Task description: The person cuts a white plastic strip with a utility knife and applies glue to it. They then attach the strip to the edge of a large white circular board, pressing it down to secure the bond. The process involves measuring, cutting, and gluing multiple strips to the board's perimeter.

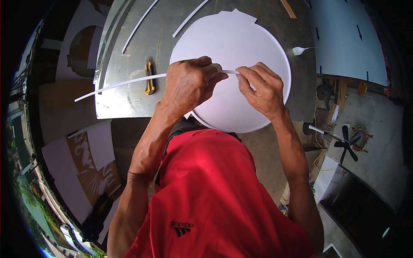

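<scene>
A long, thin white strip (124,83) is held between my hands, its free end reaching far left past the metal table's edge. My left hand (191,79) is closed around the strip. Fingertips of my right hand (263,86) pinch its short right end. Beneath both hands lies a large round white panel (232,47) with a thin raised rim and angular tabs at its top edge. A yellow and black utility knife (149,75) rests on the table, left of my left hand.
The metal table (124,103) carries two more white strips (140,26) (189,18) at the back. A small white bottle with a thin nozzle (297,51) lies at right, near a pale blue sheet (348,38). A black fan (345,144) stands lower right.
</scene>
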